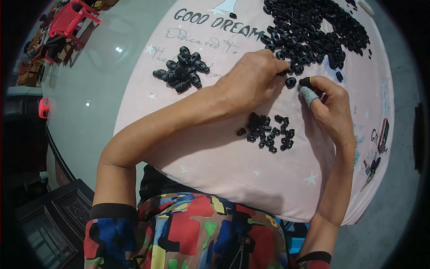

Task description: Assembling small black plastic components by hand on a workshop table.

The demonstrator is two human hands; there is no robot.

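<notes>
My left hand (253, 78) reaches across to the near edge of a big heap of small black plastic pieces (304, 38), apparently cord-lock parts. Its fingers are closed, the tips at the heap's edge; whatever they pinch is hidden. Facing it, my right hand (331, 103) has thumb and index finger brought together, with a grey wrap on the thumb and a black cover on the index fingertip. Nothing can be made out between them. One round black piece (290, 82) sits between the two hands. Larger black cord locks (182, 71) form a cluster beyond my left forearm.
Small black pieces (268, 132) are scattered nearer to me on the pink printed tablecloth (224, 163). At the right edge lie a red-and-dark object (383, 136) and some keys (371, 172). A red plastic chair (69, 20) stands on the floor at far left.
</notes>
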